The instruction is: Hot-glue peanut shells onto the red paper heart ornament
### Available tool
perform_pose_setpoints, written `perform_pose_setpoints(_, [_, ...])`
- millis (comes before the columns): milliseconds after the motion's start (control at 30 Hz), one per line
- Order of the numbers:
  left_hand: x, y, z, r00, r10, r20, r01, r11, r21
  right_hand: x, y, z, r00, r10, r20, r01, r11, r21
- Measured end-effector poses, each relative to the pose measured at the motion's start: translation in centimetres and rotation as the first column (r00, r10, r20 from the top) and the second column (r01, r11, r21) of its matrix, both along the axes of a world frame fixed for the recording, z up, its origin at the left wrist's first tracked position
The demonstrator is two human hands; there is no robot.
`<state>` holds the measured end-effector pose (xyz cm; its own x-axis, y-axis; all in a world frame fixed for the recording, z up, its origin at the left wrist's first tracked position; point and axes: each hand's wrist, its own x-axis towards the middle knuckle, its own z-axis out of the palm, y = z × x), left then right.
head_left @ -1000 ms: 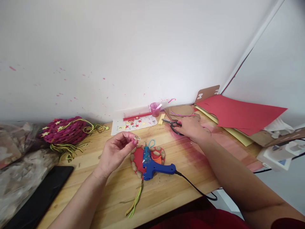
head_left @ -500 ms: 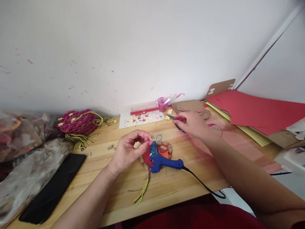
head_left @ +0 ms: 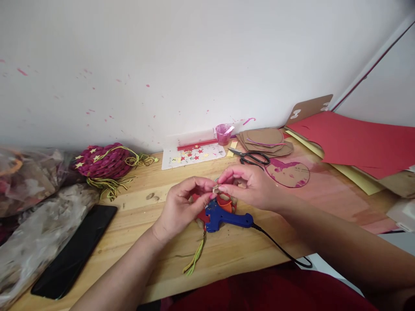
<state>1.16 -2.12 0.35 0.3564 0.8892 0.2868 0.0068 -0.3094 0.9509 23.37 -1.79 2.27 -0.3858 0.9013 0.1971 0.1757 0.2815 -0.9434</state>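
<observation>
Above the middle of the table, my left hand (head_left: pixel 186 203) and my right hand (head_left: pixel 249 188) come together, their fingertips pinching a small tan shell-like piece (head_left: pixel 216 188). Just below lies a blue glue gun (head_left: pixel 231 219), its black cord running right. It rests on a red piece (head_left: pixel 199 207) edged with tan pieces, partly hidden by the gun and my fingers. A yellow-green yarn tassel (head_left: pixel 195 258) hangs from the red piece toward the near edge. Black-handled scissors (head_left: pixel 251 156) lie beyond my right hand.
Plastic bags (head_left: pixel 42 233) and a black phone (head_left: pixel 76 250) lie left, near a purple star-dotted bundle (head_left: pixel 105 162). Star stickers on a white sheet (head_left: pixel 168 160), a pink cup (head_left: pixel 223 136) and cardboard shapes (head_left: pixel 266 138) line the back. Red paper (head_left: pixel 363 138) is at right.
My right hand has left the scissors, which now lie on the table, and has moved left to meet my left hand at the small piece. The view has shifted slightly.
</observation>
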Motion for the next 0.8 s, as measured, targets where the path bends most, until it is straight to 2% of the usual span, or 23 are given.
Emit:
perform_pose_setpoints(33, [0.0,0.2,0.1,0.999,-0.026,0.039,0.031,0.992,-0.125,0.1,-0.1,0.2,0.996,-0.056,0.073,0.042,0.982,0.185])
perform_pose_setpoints(100, [-0.2,0.6,0.3,0.993,-0.067,0.098,0.098,0.929,-0.356,0.3,-0.1,0.2,0.978,-0.138,0.159,0.038,0.859,0.510])
perform_pose_setpoints(167, [-0.5,1.0,0.4,0.989,-0.091,0.118,0.139,0.852,-0.505,0.3,0.0,0.0,0.965,-0.156,0.210,-0.032,0.727,0.686])
perform_pose_setpoints(267, [-0.8,1.2,0.4,0.984,-0.138,0.112,0.178,0.783,-0.596,0.2,0.2,-0.4,0.952,-0.123,0.280,-0.143,0.629,0.764])
perform_pose_setpoints(400, [-0.9,1.2,0.4,0.973,-0.190,0.131,0.229,0.746,-0.625,-0.1,0.1,-0.5,0.947,-0.121,0.298,-0.189,0.539,0.820])
perform_pose_setpoints(500, [-0.9,1.1,0.5,0.973,-0.177,0.145,0.229,0.744,-0.627,-0.2,0.0,-0.5,0.944,-0.142,0.298,-0.188,0.509,0.840])
perform_pose_setpoints(800, [-1.0,1.0,0.4,0.970,-0.183,0.162,0.245,0.741,-0.625,-0.3,-0.1,-1.0,0.963,-0.097,0.253,-0.158,0.557,0.815])
